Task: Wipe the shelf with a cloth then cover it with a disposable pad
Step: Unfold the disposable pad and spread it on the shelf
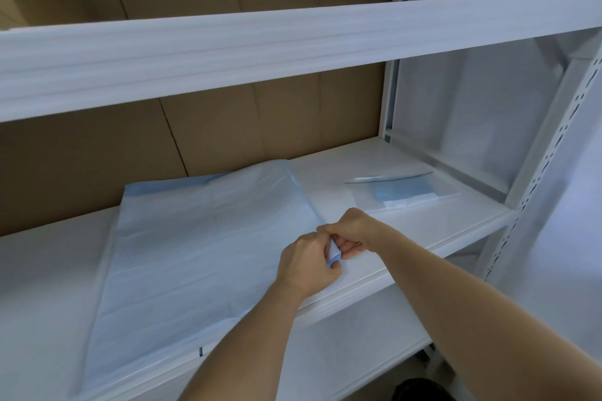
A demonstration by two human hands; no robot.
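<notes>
A pale blue disposable pad (202,238) lies partly unfolded on the white shelf (423,221), covering its middle and hanging a little over the front edge. At the pad's right edge my left hand (309,267) and my right hand (351,231) meet, both pinching a folded blue corner of the pad that stands up between them. No cloth is visible.
A clear plastic bag (404,189) with a folded blue item inside lies at the shelf's right end. Another white shelf (260,52) runs close above. Brown cardboard (228,127) backs the rack. A perforated white upright (534,189) stands at the right.
</notes>
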